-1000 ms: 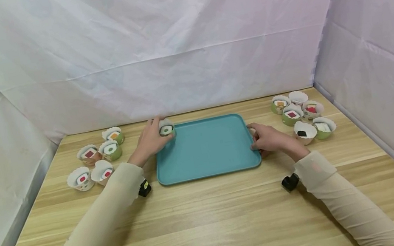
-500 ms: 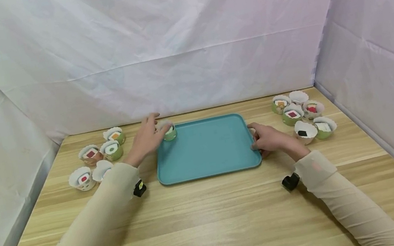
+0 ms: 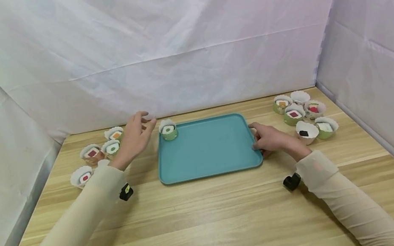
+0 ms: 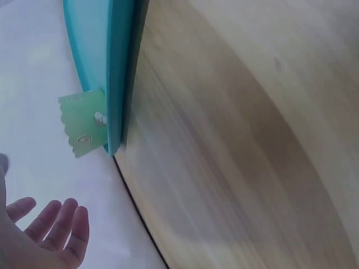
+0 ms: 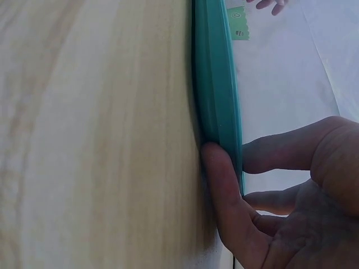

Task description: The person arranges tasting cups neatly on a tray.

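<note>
A blue-green tray lies on the wooden table. Just inside its far left corner stands a green scallop-edged paper cup holding a white piece with a green ring on top. My left hand is in the air left of that cup, fingers spread and holding nothing. In the left wrist view the same hand is apart from the green cup. My right hand pinches the tray's right rim; in the right wrist view thumb and fingers lie on either side of the tray's edge.
Several paper cups with small filled pieces stand at left, among them a brown cup and a white cup, partly behind my left arm. Another cluster, with a green cup, stands at right. A white cloth hangs behind the table.
My left hand has let go of the green cup at the tray's corner and drawn back to the left. The right hand keeps its place on the tray's rim.
</note>
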The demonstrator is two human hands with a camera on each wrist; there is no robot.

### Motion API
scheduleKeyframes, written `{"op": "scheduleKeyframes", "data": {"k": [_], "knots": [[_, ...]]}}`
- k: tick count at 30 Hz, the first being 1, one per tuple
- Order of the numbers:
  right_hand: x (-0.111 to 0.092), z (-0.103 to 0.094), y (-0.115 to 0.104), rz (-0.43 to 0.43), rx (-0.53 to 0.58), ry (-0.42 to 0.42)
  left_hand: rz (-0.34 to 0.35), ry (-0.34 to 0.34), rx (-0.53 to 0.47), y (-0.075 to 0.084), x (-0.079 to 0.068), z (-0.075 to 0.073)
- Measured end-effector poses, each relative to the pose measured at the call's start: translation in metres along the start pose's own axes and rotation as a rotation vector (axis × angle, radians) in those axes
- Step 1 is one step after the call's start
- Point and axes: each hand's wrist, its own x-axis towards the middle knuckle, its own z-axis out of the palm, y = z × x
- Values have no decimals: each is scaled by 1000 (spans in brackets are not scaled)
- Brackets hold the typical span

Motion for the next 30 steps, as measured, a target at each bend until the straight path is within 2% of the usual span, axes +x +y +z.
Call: {"op": "scheduleKeyframes", "data": {"k": [10, 15, 20, 24, 30], "knots": [[-2, 0, -1, -5, 9, 1, -35, -15, 55, -8, -6, -29], [0, 1, 0, 0, 16, 1, -70, -19, 50, -23, -5, -43], [0, 2, 1, 1, 15, 1, -119, -29, 86, -38, -3, -57], [0, 2, 1, 7, 20, 5, -180, -31, 76, -50, -2, -68], [1, 1, 2, -2, 21, 7, -251, -73, 49, -65, -1, -78]]}}
